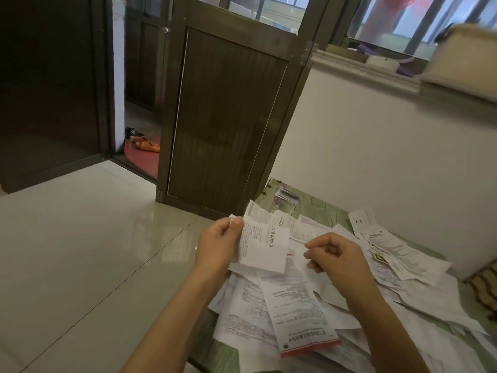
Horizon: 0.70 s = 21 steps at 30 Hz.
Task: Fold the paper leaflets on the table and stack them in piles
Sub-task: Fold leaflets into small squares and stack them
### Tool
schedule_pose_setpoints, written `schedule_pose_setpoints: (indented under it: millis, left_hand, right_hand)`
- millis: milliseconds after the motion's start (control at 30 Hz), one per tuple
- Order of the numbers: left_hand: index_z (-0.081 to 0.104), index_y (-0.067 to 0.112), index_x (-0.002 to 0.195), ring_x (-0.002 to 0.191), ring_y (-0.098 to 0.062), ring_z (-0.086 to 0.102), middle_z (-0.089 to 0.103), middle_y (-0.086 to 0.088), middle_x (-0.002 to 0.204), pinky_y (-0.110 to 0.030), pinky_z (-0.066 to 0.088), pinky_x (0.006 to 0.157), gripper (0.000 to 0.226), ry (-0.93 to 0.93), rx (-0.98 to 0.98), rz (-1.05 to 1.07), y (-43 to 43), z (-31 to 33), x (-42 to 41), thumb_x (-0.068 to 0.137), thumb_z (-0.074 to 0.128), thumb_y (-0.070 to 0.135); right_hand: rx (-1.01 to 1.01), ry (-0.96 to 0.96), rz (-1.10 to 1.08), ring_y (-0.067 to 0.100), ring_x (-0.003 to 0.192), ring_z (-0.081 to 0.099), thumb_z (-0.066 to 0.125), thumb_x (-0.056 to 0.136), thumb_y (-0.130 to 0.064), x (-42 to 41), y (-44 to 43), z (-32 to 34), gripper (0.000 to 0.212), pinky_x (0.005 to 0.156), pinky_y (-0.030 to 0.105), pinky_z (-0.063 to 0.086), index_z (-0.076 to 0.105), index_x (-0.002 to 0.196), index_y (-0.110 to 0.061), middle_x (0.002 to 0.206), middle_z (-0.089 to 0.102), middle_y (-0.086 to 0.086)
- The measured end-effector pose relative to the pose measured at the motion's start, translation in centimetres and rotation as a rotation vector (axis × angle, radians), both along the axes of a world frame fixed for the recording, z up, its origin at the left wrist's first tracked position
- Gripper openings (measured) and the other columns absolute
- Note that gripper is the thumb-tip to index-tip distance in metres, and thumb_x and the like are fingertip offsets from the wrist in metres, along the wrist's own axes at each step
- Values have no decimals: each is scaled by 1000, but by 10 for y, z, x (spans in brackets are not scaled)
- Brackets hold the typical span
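My left hand [219, 243] pinches a folded white leaflet [265, 246] by its left edge, thumb on top, and holds it above the table. My right hand [336, 255] hovers just right of that leaflet with fingers curled; it holds nothing that I can see. Below both hands lies a heap of unfolded leaflets [269, 313] spread over the green table [314, 208]. One long leaflet with a red bottom edge [301, 319] lies on top of the heap. A small pile of folded leaflets [287, 195] sits at the table's far corner.
More open sheets [390, 246] cover the table's right side, up to the white wall. A brown door [226, 117] stands behind the table's far left corner. Shiny tiled floor [88, 251] lies left of the table. A patterned seat [484, 286] shows at the right edge.
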State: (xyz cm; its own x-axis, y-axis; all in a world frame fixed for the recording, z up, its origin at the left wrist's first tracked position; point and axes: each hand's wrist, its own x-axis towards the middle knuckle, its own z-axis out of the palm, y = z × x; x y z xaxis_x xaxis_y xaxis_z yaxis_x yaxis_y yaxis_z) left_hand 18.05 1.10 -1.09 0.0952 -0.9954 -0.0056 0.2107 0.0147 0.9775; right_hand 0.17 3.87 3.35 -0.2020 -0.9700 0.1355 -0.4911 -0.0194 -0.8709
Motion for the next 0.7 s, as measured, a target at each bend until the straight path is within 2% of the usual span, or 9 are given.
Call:
schedule_pose_setpoints:
  millis: [67,133,200,300,367,433,533,600,700]
  left_hand:
    - [65,13,83,68,-3,63,68,6,76,-5,43,48,29,4,1,-6,1,0,-2,95,46,31]
    - [65,12,81,68,-5,64,69,5,75,-9,45,51,30,2,-6,-20,4,-1,-9,95,47,32]
    - [65,13,78,68,-7,65,70,4,73,-13,47,55,30,22,-8,-26,5,-2,-15,95,48,31]
    - [65,16,75,59,0,65,69,7,68,-10,45,49,28,72,0,-15,3,0,-20,95,49,29]
    - [66,16,75,56,3,62,67,7,67,-9,43,48,29,83,-4,1,0,0,-22,95,49,28]
    - [66,19,76,63,-1,64,68,5,73,-13,48,54,28,60,-8,8,-5,-1,-26,96,48,28]
    - [66,21,82,80,-12,66,69,0,86,-24,54,68,26,48,7,11,-12,0,-33,97,45,26]
    - [64,19,93,79,-12,65,67,-1,90,-23,55,64,24,76,41,7,-20,3,-37,99,42,22]
    - [57,19,111,75,-13,65,67,2,92,-19,54,60,20,139,105,-12,-34,7,-42,100,41,22]
  right_hand:
    - [100,-129,86,16,69,66,60,87,-9,4,3,3,9,62,23,54,64,94,-14,84,71,8]
    - [243,-162,226,15,79,69,60,88,-21,11,5,2,16,66,24,55,59,104,-21,92,72,-1]
    - [289,-141,286,10,82,70,62,87,-19,18,3,0,18,67,22,55,59,103,-26,96,71,-8]
    - [234,-100,237,9,67,68,63,87,-11,17,-4,-4,17,59,17,52,63,98,-24,90,73,-5]
    - [195,-122,182,9,52,59,65,86,-11,12,-10,-4,5,52,18,48,65,86,-16,71,71,-2]
    - [170,-123,142,8,45,51,67,84,-10,4,-20,-5,12,49,19,44,61,73,-12,52,61,-1]
    - [187,-170,141,9,50,56,62,86,-4,-10,-35,-4,3,51,19,48,65,87,-3,59,62,5]
    - [196,-239,104,9,54,59,58,87,1,-21,-50,-5,10,52,17,51,65,94,2,68,63,10]
    - [237,-463,-22,11,54,54,53,90,4,-38,-84,-7,7,49,15,51,60,90,5,74,60,11]
